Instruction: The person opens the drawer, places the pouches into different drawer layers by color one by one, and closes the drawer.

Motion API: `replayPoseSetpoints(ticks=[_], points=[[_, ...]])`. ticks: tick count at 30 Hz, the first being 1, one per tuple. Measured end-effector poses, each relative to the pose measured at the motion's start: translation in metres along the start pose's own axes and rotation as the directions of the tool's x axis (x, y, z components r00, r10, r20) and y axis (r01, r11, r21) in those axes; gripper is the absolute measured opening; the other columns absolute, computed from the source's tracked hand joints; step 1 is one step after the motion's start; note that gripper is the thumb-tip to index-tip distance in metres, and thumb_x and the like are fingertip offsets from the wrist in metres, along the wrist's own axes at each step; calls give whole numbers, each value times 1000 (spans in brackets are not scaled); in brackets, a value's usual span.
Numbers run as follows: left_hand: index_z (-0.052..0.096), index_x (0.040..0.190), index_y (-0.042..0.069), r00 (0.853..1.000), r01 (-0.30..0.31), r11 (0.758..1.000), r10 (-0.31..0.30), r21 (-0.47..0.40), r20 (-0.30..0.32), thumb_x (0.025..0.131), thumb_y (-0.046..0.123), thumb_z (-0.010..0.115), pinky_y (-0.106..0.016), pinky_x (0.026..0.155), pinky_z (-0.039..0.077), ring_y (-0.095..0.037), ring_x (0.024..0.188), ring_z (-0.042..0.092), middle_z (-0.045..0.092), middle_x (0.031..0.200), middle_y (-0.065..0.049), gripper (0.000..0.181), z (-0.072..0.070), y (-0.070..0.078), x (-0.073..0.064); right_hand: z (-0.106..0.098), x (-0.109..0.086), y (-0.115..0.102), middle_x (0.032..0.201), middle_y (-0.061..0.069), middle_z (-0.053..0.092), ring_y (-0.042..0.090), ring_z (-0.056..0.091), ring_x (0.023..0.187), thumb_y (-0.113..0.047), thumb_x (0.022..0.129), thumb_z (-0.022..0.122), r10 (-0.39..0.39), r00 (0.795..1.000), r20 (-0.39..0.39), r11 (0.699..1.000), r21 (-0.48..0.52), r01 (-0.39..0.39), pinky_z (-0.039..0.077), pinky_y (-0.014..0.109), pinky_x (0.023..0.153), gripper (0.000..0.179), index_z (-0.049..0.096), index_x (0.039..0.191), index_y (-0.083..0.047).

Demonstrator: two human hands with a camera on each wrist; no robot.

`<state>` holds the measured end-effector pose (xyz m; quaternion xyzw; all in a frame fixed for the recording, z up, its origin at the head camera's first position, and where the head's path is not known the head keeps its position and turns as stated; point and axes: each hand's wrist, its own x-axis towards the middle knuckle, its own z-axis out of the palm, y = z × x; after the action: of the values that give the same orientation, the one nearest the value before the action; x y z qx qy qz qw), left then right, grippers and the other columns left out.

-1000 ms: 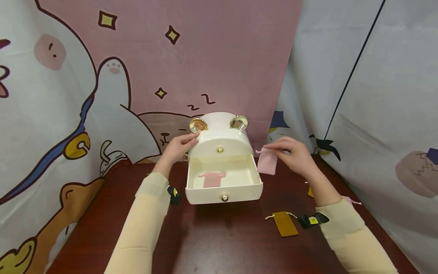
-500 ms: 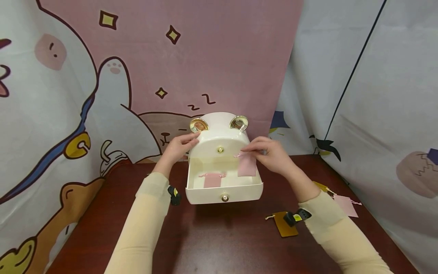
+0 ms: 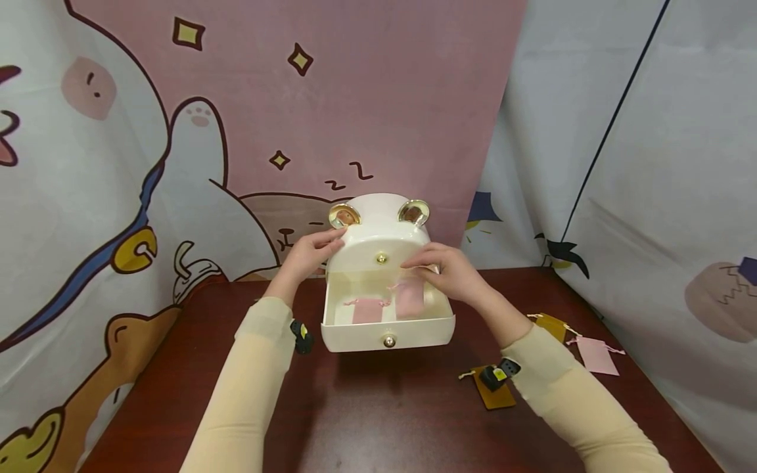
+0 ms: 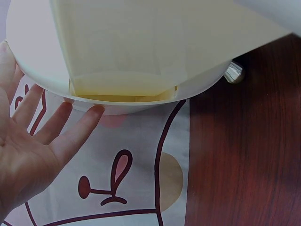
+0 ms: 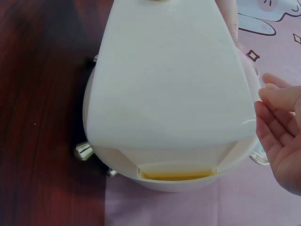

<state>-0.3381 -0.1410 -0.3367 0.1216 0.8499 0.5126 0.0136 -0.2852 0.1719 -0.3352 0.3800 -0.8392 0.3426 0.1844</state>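
Note:
A white bear-shaped jewelry box point(image 3: 378, 246) with gold ears has its lower drawer point(image 3: 355, 336) pulled out. Inside lies one pink drawstring pouch point(image 3: 368, 311). A second pink drawstring pouch point(image 3: 409, 299), blurred, hangs just beneath my right hand point(image 3: 452, 272), its cord below the fingertips. That hand is over the drawer's right side, thumb and fingers slightly parted; in the right wrist view the hand point(image 5: 284, 127) is beside the box. My left hand point(image 3: 307, 256) rests on the box's left side, fingers extended against its rim, as the left wrist view shows of the hand point(image 4: 42, 141).
On the dark wooden table point(image 3: 367, 420), a mustard pouch point(image 3: 493, 396) lies under the right wrist strap. Farther right lie another mustard pouch point(image 3: 551, 326) and a pink pouch point(image 3: 598, 355). A printed cloth point(image 3: 384, 98) hangs close behind the box.
My right hand has moved left with the pink pouch from beside the box to over the drawer and let it go; the pouch has dropped lower. The left hand stays in place.

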Motion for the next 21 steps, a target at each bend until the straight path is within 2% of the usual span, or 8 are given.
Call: replayPoseSetpoints(ticks=[6, 10, 15, 21], points=[[56, 143, 30, 1000, 0, 1000, 0, -6, 7, 95, 48, 63, -53, 86, 54, -32, 110, 62, 55, 140, -10, 51, 0, 0, 1, 0, -1, -1, 106, 4, 70, 21, 64, 99, -4, 89, 74, 31, 999, 14, 1000, -1, -31, 53, 41, 80, 21, 78, 108, -10], [57, 143, 29, 1000, 2, 1000, -2, -12, 6, 96, 46, 63, -52, 84, 55, -32, 109, 62, 56, 139, -10, 50, 0, 0, 0, -2, -6, 1, 108, 2, 70, 18, 62, 95, -9, 91, 73, 60, 998, 21, 998, 5, -61, 52, 42, 76, 20, 78, 110, -11], [57, 143, 29, 1000, 1, 1000, -1, -8, 3, 96, 46, 63, -50, 82, 56, -31, 108, 63, 57, 138, -10, 50, 0, 1, 0, -7, -18, 4, 109, 1, 70, 18, 61, 93, -13, 92, 73, 106, 994, 32, 994, 25, -107, 52, 37, 76, 22, 76, 113, -10], [57, 142, 30, 1000, 6, 1000, -5, -9, 2, 96, 46, 63, -50, 83, 56, -31, 108, 63, 57, 138, -10, 50, 0, 2, -1, -16, -36, 10, 110, 1, 70, 19, 62, 99, -15, 91, 74, 157, 987, 33, 987, 29, -158, 53, 40, 83, 27, 74, 118, -10]])
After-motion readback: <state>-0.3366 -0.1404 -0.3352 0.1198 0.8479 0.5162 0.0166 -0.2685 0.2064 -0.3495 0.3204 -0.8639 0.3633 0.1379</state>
